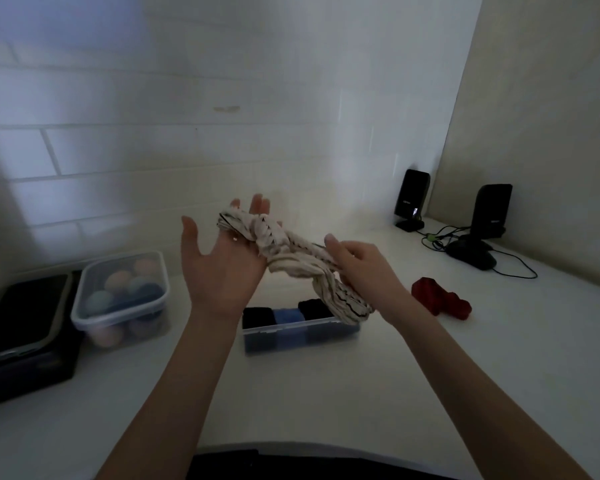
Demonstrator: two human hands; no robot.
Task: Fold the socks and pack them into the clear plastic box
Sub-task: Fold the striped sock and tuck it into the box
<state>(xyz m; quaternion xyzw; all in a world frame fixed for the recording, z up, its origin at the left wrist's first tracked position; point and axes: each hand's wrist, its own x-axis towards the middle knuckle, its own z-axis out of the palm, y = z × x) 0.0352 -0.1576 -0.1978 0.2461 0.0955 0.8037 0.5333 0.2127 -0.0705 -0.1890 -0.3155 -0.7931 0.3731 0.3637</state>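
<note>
Your left hand (222, 268) lies open under the cream socks (291, 261); your right hand (364, 271) pinches them at 3 o'clock. Risk: the unsupported twisted bundle slides off your palm.

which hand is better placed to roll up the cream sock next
Right, probably. The right hand is shut on the cream sock near its hanging end, above the clear plastic box. The left hand lies open, palm up, only supporting the other end.
</note>
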